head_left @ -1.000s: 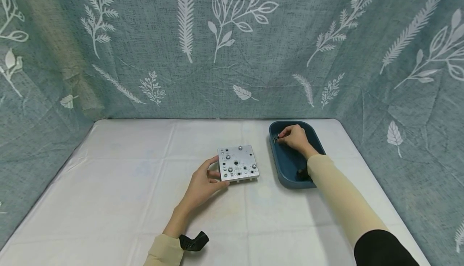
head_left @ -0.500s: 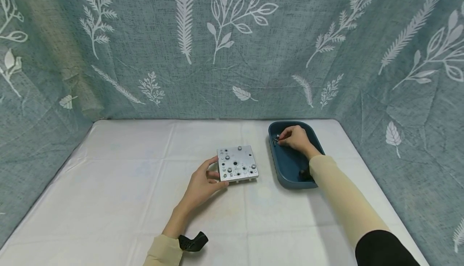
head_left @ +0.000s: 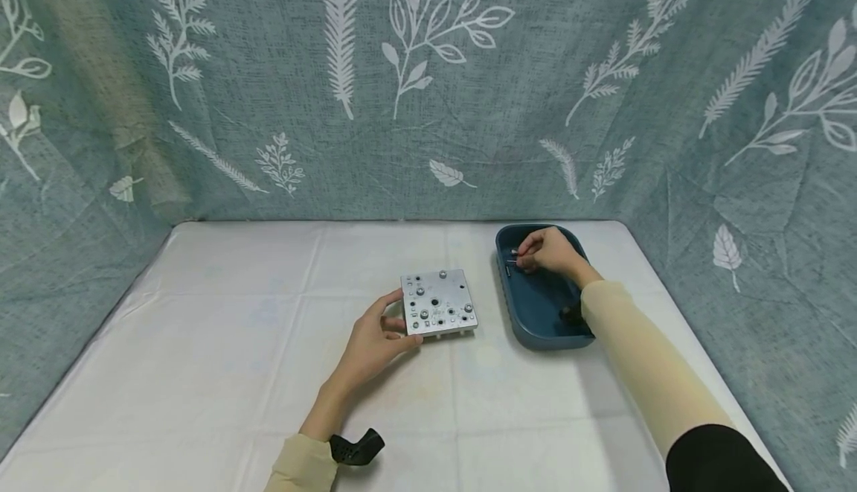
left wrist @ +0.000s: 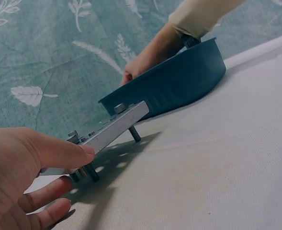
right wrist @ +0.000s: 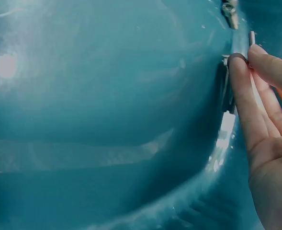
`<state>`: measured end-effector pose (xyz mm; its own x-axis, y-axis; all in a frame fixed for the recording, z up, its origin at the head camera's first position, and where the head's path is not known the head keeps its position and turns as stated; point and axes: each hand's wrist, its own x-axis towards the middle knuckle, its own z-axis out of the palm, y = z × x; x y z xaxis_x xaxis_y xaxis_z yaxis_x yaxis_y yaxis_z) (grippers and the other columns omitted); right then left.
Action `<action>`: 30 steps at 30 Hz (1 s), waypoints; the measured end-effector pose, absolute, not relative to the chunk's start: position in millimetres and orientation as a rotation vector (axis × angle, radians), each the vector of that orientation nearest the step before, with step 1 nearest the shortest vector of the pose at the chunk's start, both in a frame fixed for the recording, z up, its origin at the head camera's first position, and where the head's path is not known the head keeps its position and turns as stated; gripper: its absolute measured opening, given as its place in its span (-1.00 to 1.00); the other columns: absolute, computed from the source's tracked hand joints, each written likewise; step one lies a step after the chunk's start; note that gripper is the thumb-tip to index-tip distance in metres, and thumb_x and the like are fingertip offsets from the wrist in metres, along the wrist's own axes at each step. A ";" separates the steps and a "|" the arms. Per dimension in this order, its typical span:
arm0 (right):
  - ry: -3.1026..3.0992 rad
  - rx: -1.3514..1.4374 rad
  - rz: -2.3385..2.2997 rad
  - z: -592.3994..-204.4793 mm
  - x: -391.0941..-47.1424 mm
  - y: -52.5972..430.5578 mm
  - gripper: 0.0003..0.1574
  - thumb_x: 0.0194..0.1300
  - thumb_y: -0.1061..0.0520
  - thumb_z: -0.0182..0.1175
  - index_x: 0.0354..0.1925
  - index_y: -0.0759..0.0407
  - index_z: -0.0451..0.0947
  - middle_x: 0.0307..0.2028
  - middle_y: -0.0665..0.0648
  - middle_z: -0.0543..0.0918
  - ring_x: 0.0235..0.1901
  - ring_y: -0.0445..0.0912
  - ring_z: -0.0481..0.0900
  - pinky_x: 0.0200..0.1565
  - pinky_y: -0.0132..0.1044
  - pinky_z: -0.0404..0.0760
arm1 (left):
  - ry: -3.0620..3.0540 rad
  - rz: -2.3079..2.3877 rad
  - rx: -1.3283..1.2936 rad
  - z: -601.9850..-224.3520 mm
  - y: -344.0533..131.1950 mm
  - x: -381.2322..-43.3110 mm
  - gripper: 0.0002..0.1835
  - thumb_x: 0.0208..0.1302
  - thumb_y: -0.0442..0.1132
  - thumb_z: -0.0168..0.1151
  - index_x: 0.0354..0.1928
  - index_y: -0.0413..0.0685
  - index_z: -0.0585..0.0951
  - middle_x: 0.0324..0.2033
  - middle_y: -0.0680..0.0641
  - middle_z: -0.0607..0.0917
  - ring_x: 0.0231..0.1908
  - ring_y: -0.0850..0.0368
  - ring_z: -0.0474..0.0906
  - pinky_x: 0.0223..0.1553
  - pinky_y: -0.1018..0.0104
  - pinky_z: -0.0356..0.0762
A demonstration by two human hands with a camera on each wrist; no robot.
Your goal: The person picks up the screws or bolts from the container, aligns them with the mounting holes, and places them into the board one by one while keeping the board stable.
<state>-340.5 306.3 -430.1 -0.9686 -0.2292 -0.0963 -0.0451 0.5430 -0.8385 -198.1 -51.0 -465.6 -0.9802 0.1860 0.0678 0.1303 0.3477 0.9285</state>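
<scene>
My left hand (head_left: pixel 372 343) holds a square silver metal plate (head_left: pixel 443 291) by its left edge, the thumb at the near corner. Socket-head bolts (left wrist: pixel 119 108) stand in several of its holes. Their shanks (left wrist: pixel 135 134) stick out underneath, and the plate lies tilted above the cloth in the left wrist view. Inside a blue tray (head_left: pixel 535 341), my right hand (head_left: pixel 552 252) pinches a small screw (right wrist: pixel 252 38) between thumb and fingertip; its shank points up past the thumb. Other small metal screws (right wrist: pixel 230 17) lie by the tray's far left wall.
A white cloth (head_left: pixel 201 358) covers the table. Green leaf-patterned curtains (head_left: pixel 268 68) hang behind it and on both sides. The tray's raised walls surround the right hand. A black wrist mount (head_left: pixel 358 447) sits on the left wrist.
My right hand has shifted slightly right within the tray, its sleeve moving right too, and more of the screws shows at its fingertips. My left hand and the plate stay in place.
</scene>
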 end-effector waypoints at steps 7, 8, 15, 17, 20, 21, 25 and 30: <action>2.538 -0.157 -1.516 -418.4 -336.0 314.2 -0.86 0.22 0.37 0.34 -0.23 0.41 0.61 -0.34 0.23 0.71 -0.30 0.05 0.69 -0.13 0.00 0.63 | 2.508 1.773 0.306 -466.8 -49.2 -197.0 -0.07 0.03 -0.38 0.52 0.45 -0.11 0.26 -0.25 -0.12 0.67 -0.34 0.06 0.68 -0.24 0.15 0.61; 2.527 -0.143 -1.534 -416.6 -335.3 314.7 -0.84 0.23 0.35 0.34 -0.21 0.42 0.61 -0.32 0.23 0.71 -0.28 0.07 0.68 -0.09 0.03 0.61 | 2.505 1.779 0.308 -467.0 -48.9 -197.0 -0.07 0.03 -0.38 0.52 0.45 -0.12 0.26 -0.26 -0.12 0.67 -0.34 0.06 0.68 -0.24 0.15 0.61; 2.445 -0.148 -1.701 -400.2 -322.0 304.1 -0.71 0.21 0.27 0.39 -0.14 0.43 0.61 -0.28 0.20 0.72 -0.09 0.26 0.63 0.03 0.12 0.52 | 2.509 1.792 0.312 -467.1 -47.5 -198.0 -0.09 0.04 -0.41 0.50 0.44 -0.16 0.27 -0.25 -0.13 0.67 -0.34 0.05 0.68 -0.26 0.19 0.62; 2.414 -0.189 -1.761 -394.4 -315.8 295.6 -0.69 0.20 0.26 0.41 -0.14 0.42 0.62 -0.28 0.19 0.72 -0.09 0.25 0.62 0.04 0.13 0.51 | 2.515 1.794 0.310 -467.0 -47.3 -197.8 -0.10 0.04 -0.42 0.50 0.43 -0.17 0.27 -0.24 -0.15 0.67 -0.33 0.04 0.68 -0.26 0.21 0.62; 2.352 -0.247 -1.866 -385.1 -305.6 277.5 -0.71 0.19 0.26 0.41 -0.15 0.41 0.62 -0.28 0.17 0.72 -0.09 0.23 0.62 0.07 0.17 0.47 | 2.526 1.808 0.315 -466.2 -46.8 -197.3 -0.11 0.03 -0.44 0.50 0.42 -0.20 0.29 -0.20 -0.17 0.66 -0.32 0.02 0.68 -0.26 0.23 0.62; 2.331 -0.259 -1.901 -382.4 -301.6 269.8 -0.74 0.19 0.28 0.41 -0.17 0.40 0.63 -0.28 0.18 0.72 -0.09 0.24 0.61 0.07 0.18 0.46 | 2.528 1.814 0.317 -466.0 -46.6 -197.2 -0.12 0.02 -0.45 0.50 0.41 -0.21 0.29 -0.19 -0.18 0.66 -0.32 0.02 0.68 -0.26 0.24 0.63; 2.311 -0.269 -1.971 -378.8 -282.8 235.6 -0.87 0.19 0.29 0.41 -0.27 0.28 0.67 -0.28 0.20 0.72 -0.17 0.18 0.63 0.01 0.12 0.52 | 2.530 1.831 0.333 -466.5 -45.5 -196.6 -0.13 0.02 -0.47 0.49 0.40 -0.26 0.30 -0.19 -0.20 0.66 -0.32 0.00 0.69 -0.26 0.24 0.63; 2.327 -0.280 -1.980 -392.7 -261.3 195.2 -0.92 0.15 0.28 0.44 -0.35 0.20 0.69 -0.30 0.20 0.73 -0.26 0.07 0.67 -0.10 0.02 0.59 | 2.534 1.833 0.334 -466.4 -43.4 -196.5 -0.15 0.02 -0.46 0.49 0.39 -0.26 0.31 -0.18 -0.21 0.66 -0.32 0.00 0.69 -0.26 0.22 0.63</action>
